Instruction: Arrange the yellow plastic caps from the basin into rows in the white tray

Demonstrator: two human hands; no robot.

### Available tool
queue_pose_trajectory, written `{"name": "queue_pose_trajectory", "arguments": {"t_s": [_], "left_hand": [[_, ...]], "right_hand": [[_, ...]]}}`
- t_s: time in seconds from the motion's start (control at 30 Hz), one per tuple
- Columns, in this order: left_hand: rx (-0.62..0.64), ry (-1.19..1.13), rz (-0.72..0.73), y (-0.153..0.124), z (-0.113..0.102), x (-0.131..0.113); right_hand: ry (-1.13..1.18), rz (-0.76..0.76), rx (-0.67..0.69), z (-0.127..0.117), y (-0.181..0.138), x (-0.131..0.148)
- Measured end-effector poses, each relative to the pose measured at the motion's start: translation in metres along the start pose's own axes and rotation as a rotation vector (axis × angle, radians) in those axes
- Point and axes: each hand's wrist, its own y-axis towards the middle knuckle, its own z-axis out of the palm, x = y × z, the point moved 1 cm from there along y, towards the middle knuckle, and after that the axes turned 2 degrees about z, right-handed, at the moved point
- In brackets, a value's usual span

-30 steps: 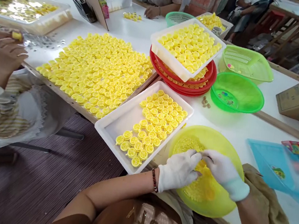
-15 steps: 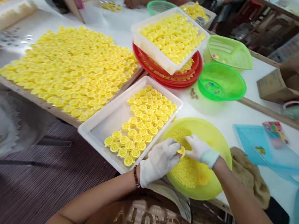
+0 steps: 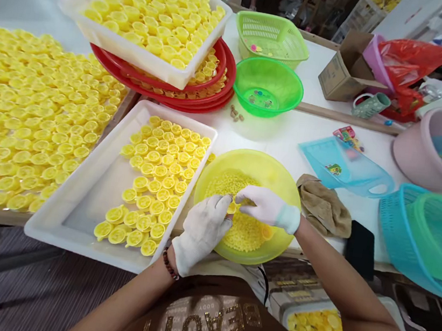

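Observation:
Over a translucent yellow bowl (image 3: 283, 190), my gloved left hand (image 3: 203, 232) is closed around a small round yellow plastic piece (image 3: 232, 208). My gloved right hand (image 3: 267, 204) comes in from the other side, its fingertips pinched at that same piece, partly hiding it. Beneath the hands lie many tiny yellow pellets (image 3: 245, 233) in the bowl. Left of the bowl, a white tray (image 3: 89, 208) holds rows of yellow lemon-slice-shaped plastic pieces (image 3: 156, 206) along its right side.
Many yellow pieces (image 3: 26, 123) cover the board at left. A white bin (image 3: 176, 75) of pieces rests on stacked red trays (image 3: 228, 74). Behind the bowl are a green basin (image 3: 271, 80) and basket (image 3: 273, 31). A brown cloth (image 3: 323, 206) and blue baskets (image 3: 394, 237) lie right.
The view has swung to the right, so the bowl and tray appear further left. Both hands stay together over the bowl, at the small yellow piece.

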Motion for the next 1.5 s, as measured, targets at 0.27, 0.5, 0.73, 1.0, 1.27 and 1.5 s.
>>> {"name": "queue_pose_trajectory", "arguments": {"t_s": [0.27, 0.5, 0.73, 1.0, 1.27, 1.5], "left_hand": [[-0.324, -0.146, 0.099, 0.002, 0.006, -0.001], [-0.409, -0.156, 0.146, 0.0, -0.001, -0.004], [-0.367, -0.118, 0.169, 0.001, -0.013, -0.003], [-0.275, -0.145, 0.152, -0.004, -0.027, 0.002], [-0.453, -0.062, -0.259, -0.034, -0.075, 0.101], [-0.294, -0.016, -0.581, -0.053, -0.09, 0.185]], "right_hand": [[0.171, -0.138, -0.266, -0.006, -0.013, 0.005], [0.4, 0.086, -0.219, -0.007, -0.022, 0.001], [0.603, 0.199, -0.088, 0.001, -0.013, 0.015], [0.313, 0.102, -0.157, 0.002, -0.009, 0.023], [-0.064, 0.205, -0.188, 0.02, -0.012, -0.011], [-0.233, 0.208, -0.259, 0.011, -0.015, -0.022]]}}
